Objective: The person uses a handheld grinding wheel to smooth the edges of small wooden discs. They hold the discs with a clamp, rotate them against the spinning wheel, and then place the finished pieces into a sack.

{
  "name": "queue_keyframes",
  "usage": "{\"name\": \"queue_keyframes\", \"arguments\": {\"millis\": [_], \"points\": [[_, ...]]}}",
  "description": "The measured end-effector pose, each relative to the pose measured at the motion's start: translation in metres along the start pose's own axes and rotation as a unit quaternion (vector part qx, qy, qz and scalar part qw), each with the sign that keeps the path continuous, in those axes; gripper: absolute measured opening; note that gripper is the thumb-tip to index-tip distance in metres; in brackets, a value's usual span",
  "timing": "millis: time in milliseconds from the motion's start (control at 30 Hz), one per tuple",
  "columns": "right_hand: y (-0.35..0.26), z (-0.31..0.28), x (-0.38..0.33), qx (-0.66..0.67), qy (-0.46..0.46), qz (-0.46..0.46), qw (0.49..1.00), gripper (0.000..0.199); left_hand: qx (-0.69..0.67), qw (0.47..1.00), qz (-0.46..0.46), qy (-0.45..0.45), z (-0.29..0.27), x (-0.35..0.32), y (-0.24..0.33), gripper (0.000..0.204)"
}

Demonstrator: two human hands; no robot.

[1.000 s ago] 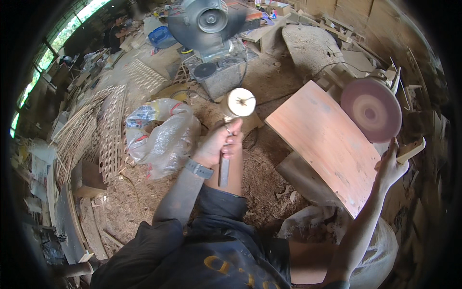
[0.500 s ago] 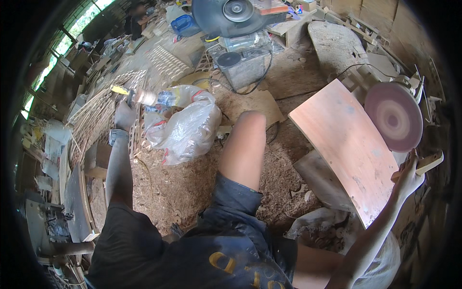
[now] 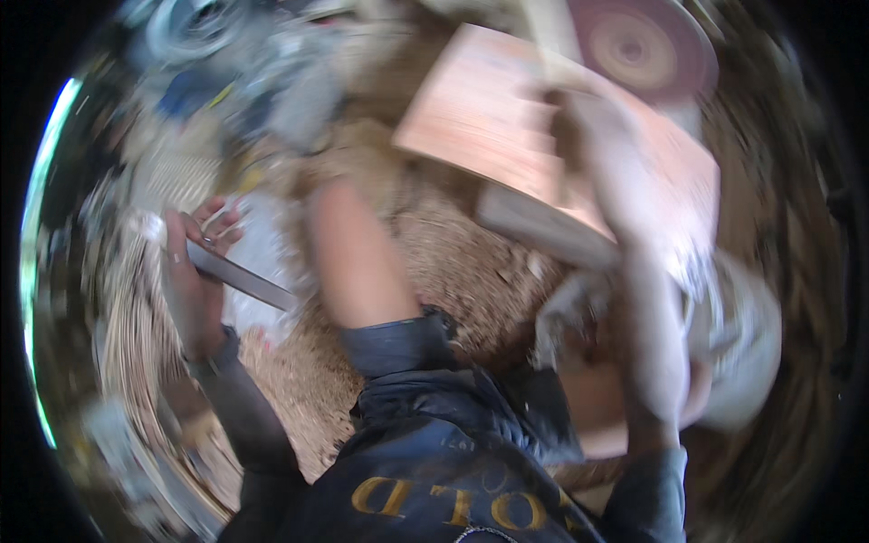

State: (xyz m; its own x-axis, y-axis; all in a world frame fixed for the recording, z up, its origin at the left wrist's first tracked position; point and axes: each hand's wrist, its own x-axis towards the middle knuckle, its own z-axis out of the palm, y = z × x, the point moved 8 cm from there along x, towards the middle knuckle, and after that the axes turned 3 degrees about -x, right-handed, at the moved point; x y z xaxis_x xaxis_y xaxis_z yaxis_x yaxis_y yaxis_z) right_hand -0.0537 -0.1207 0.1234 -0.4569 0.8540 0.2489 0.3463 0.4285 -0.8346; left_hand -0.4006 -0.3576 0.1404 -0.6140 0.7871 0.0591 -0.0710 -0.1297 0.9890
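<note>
A person seated over a sawdust-strewn floor [image 3: 471, 262] grips a long, flat grey tool [image 3: 240, 276] in the left hand [image 3: 190, 271], fingers wrapped around its upper end while the blade slants down to the right. The right hand [image 3: 602, 154] rests on a reddish wooden board [image 3: 489, 118] that leans beside a round sanding disc [image 3: 638, 45]; blur hides how its fingers are set. A pale plastic bag [image 3: 258, 244] lies behind the tool, its contents unreadable. The clutter at upper left is smeared by motion.
</note>
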Motion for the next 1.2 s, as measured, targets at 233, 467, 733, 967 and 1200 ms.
{"name": "queue_keyframes", "arguments": {"millis": [233,467,733,967,1200], "points": [[-0.010,0.062,-0.055,0.181,0.258,-0.044,0.948,0.026,-0.235,0.945,-0.203,-0.101,0.224,-0.044,-0.128,0.043],[0.177,0.013,-0.157,-0.058,-0.127,0.237,0.961,0.023,-0.164,0.974,-0.119,-0.098,0.199,0.060,-0.162,0.041],[0.312,-0.061,-0.327,-0.399,-0.111,0.536,0.736,0.037,-0.138,0.986,-0.081,-0.047,0.215,0.135,-0.191,0.051],[0.261,-0.103,-0.327,-0.461,-0.080,0.327,0.821,0.034,-0.128,0.984,-0.095,-0.081,0.217,0.142,-0.204,0.048],[0.247,-0.117,-0.344,-0.372,-0.129,0.452,0.800,0.026,-0.162,0.981,-0.086,-0.070,0.211,0.142,-0.209,0.044]]}}
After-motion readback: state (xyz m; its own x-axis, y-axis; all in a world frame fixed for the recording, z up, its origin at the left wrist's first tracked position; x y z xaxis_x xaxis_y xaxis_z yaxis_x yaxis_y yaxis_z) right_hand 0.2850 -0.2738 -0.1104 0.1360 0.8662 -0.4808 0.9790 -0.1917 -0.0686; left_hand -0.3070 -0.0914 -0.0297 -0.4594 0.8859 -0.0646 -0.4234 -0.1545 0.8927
